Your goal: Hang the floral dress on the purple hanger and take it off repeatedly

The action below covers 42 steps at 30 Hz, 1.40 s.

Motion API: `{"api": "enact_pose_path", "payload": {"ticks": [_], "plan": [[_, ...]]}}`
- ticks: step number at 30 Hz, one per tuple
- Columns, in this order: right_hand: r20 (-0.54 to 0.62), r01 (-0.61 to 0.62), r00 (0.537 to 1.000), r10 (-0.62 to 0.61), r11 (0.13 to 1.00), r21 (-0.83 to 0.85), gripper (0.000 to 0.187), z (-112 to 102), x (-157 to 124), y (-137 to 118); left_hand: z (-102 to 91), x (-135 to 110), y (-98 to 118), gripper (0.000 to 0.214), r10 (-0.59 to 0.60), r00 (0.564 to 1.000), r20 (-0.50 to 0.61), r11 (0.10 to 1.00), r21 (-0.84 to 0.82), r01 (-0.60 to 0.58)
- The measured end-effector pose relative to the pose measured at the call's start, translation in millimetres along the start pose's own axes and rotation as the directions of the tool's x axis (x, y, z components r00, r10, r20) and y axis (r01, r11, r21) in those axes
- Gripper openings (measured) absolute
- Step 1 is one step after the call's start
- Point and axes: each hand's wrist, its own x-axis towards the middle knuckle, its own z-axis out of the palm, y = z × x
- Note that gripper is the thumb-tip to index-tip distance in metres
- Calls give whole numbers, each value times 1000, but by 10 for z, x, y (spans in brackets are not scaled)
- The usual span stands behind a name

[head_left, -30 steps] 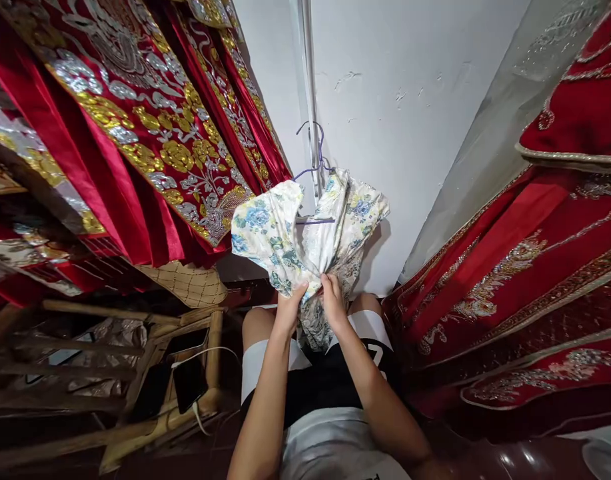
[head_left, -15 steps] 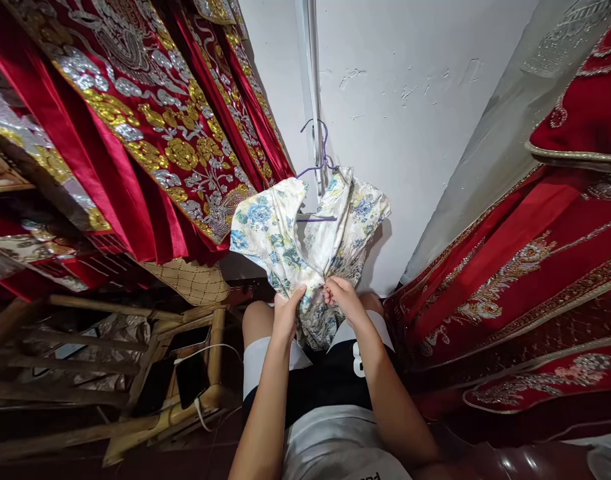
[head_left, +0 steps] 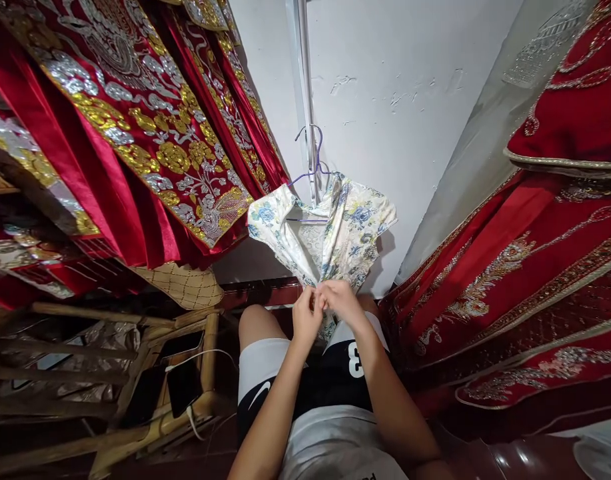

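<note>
A short-sleeved white dress (head_left: 360, 230) with blue and yellow flowers hangs on a thin purple hanger (head_left: 319, 150) in front of me. Its V-shaped front opening narrows down to where both hands meet. My left hand (head_left: 306, 313) pinches the cloth at the bottom of this opening, fingers closed. Right beside it, touching, my right hand (head_left: 341, 302) is also closed on the front edge of the dress. The fingers hide whatever fastening may be there. Below the hands, the lower cloth hangs between my knees.
Red embroidered garments (head_left: 172, 157) hang at the left, and more red gowns (head_left: 535, 267) at the right. A pale metal pole (head_left: 302, 80) runs down the white wall (head_left: 385, 53). Phones (head_left: 184, 383) with a white cable lie on a bamboo chair (head_left: 210, 360) at the left.
My left hand has moved up and right from the dress's left side to meet my right hand. The front edges are drawn together, and the dress hangs straighter. The view has shifted slightly.
</note>
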Motion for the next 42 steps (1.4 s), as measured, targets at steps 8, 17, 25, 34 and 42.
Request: {"api": "enact_pose_path", "payload": {"ticks": [8,17,25,34,42], "plan": [[-242,226,950,-196,969,103,29,-284,919,-1492,142,14,155,13,-12,957,290,996,85,-14],[-237,334,929,-285,921,201,25,-227,730,-1644,-328,731,601,34,238,947,218,967,-141,-210],[-164,455,875,-455,889,-41,29,-191,821,-1576,-720,1815,1331,21,610,780,-139,792,58,-608],[-271,338,882,-385,919,-204,30,-339,853,-908,-1217,2055,906,24,273,796,-540,879,-197,-435],[-355,253,917,-183,954,161,29,-116,287,-275,-851,1249,-146,14,-615,763,-199,339,-940,28]]}}
